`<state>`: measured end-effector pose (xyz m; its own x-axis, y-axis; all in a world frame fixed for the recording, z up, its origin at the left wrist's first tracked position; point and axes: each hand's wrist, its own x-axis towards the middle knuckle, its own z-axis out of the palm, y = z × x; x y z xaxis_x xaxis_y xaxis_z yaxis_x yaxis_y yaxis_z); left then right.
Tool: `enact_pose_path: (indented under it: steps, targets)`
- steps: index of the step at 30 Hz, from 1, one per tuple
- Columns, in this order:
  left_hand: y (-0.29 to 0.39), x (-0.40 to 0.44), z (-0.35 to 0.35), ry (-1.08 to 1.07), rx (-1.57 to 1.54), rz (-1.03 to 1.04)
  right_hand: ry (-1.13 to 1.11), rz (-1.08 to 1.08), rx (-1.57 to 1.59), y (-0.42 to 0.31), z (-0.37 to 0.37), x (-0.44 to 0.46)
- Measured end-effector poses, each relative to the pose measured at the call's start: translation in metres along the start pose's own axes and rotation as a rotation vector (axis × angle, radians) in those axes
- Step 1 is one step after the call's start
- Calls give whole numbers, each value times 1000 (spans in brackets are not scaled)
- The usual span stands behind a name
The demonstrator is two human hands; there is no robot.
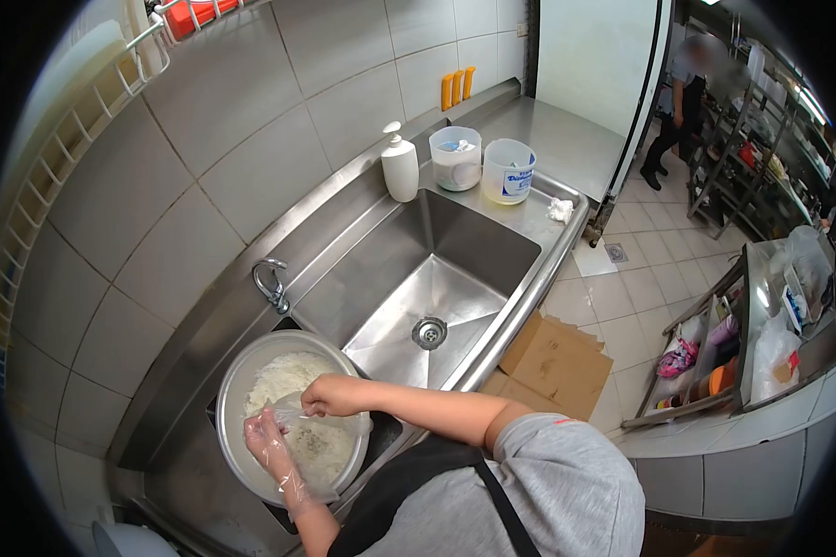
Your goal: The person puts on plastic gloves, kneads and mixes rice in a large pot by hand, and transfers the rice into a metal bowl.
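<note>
A large round tub [231,432] sits over the near sink basin, with a whitish, grainy mass [293,376] inside. My left hand [267,444], covered by a clear plastic glove that reaches past the wrist, is over the tub with its fingers bent; whether it holds anything is unclear. Just right of it, my right hand [333,395] is bare and closed, pinching clear plastic [293,408] that stretches between the two hands. Parts of the white mass are hidden beneath my hands and forearms.
Beyond the tub are a curved faucet [271,286], an empty sink basin [418,306], a white pump bottle [400,167] and two plastic tubs [455,160]. Flattened cardboard [557,367] lies on the floor. A person [683,102] stands far back near shelving [748,139].
</note>
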<state>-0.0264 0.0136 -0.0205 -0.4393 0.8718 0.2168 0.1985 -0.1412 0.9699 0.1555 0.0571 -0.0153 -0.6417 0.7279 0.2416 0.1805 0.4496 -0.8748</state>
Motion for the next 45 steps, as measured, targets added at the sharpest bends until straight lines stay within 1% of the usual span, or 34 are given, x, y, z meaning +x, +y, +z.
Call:
enact_pose_path:
  steps: [2,3,5,6,8,9,11,13,14,16,17,18,20,21,23,24,27,28,29,30,31,32,33,34,35,36,37,39,41,43,44,45]
  targets:
    - [-1,-1,-1,-7,-15,16,6,-66,8,5,0,1]
    - [-2,-1,-2,-10,-23,23,50,-90,-19,4,0,1]
    - [-5,1,-5,0,-76,-55,137,-140,-75,3,0,1]
    - [-3,1,-5,5,-102,-93,158,-130,-83,3,0,1]
    - [0,-9,2,23,-214,-34,202,-109,-100,2,-2,2]
    - [3,-13,7,31,-271,-3,145,-111,-59,0,-5,1]
    - [5,-9,14,-25,-196,402,34,-113,20,-5,-14,-2]
    - [20,-11,23,-148,-252,527,-254,-63,227,-14,-25,-5]
    - [33,-17,25,-240,-345,449,-399,-37,332,-16,-29,-6]
    - [34,-18,18,-431,-340,257,-389,-23,305,-6,-29,-5]
    - [22,-11,7,-529,-242,146,-384,-18,290,-3,-30,-4]
    - [19,-9,3,-625,-144,35,-308,25,268,-5,-35,-3]
    - [11,-6,8,-446,-102,18,-156,113,222,-10,-46,-5]
    - [10,-6,12,-357,-81,8,-44,43,190,-8,-44,-6]
    - [7,-6,20,-258,-38,-70,181,-96,122,-2,-32,-2]
    - [6,-7,24,-207,-16,-109,328,-221,-15,-1,-22,3]
    - [12,-14,45,-56,-262,-155,414,-258,-168,-28,12,-6]
    - [0,-3,41,-195,-221,-175,351,-351,-140,-39,18,-8]
    - [-16,-10,41,-118,-356,-192,413,-310,-130,-36,21,-6]
    - [-6,-19,50,-28,-486,-202,464,-272,-111,-26,20,1]
    - [3,-18,46,-60,-352,-250,504,-234,-88,-15,18,10]
    - [10,-14,39,-86,-218,-303,525,-164,-168,-2,6,18]
    - [15,-10,33,-66,-162,-257,598,-194,-56,0,-5,16]
    - [21,-8,24,-51,-97,-215,606,-154,-68,2,-13,17]
    - [30,-6,21,22,-206,-277,608,-99,-62,-3,-20,13]
    - [36,-4,14,91,-319,-333,616,-34,22,14,-20,13]
    - [34,-3,2,77,-328,-298,586,21,192,14,-26,8]
    - [17,10,-12,24,-364,-205,590,43,375,12,-33,9]
    - [-23,24,-12,98,-419,-105,571,53,398,9,-34,8]
    - [-7,6,0,50,-300,109,548,72,416,9,-32,6]
    - [27,-8,9,-31,-145,276,533,77,430,9,-30,7]
    - [31,-12,15,-16,-98,327,519,82,442,8,-29,8]
